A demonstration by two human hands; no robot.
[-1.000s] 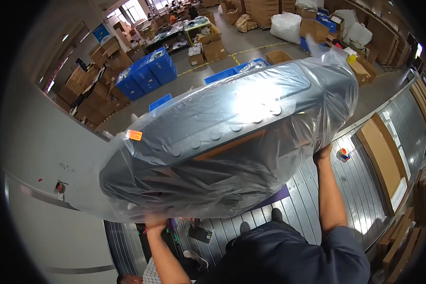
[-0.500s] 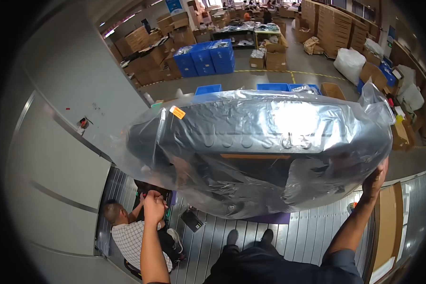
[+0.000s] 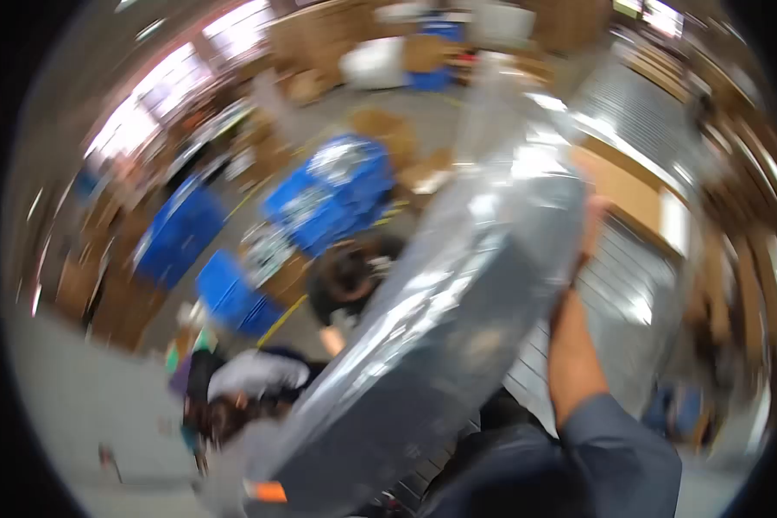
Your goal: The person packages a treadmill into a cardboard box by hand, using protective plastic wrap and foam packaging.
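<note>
A long, bulky dark item [image 3: 432,345] in clear, shiny plastic wrap slants across the view, from the lower left to the upper right. What it is, I cannot make out under the wrap. An orange label [image 3: 270,492] shows at its lower left end. My right hand [image 3: 590,226], blurred, is closed around the item's right edge near the upper end, with the forearm below it. Loose plastic [image 3: 514,95] sticks up past that end. My left hand does not show.
Two people, one in dark clothing [image 3: 341,276] and one in a light top [image 3: 255,377], are close beyond the item's left side. Blue crates [image 3: 332,194] and cardboard boxes stand behind them. A flat cardboard piece [image 3: 626,186] lies on the ribbed metal floor [image 3: 617,263] at right.
My view has swung round and is blurred. The wrapped item has gone from roughly level to a steep diagonal. My left hand has left the view; two people now appear near the item.
</note>
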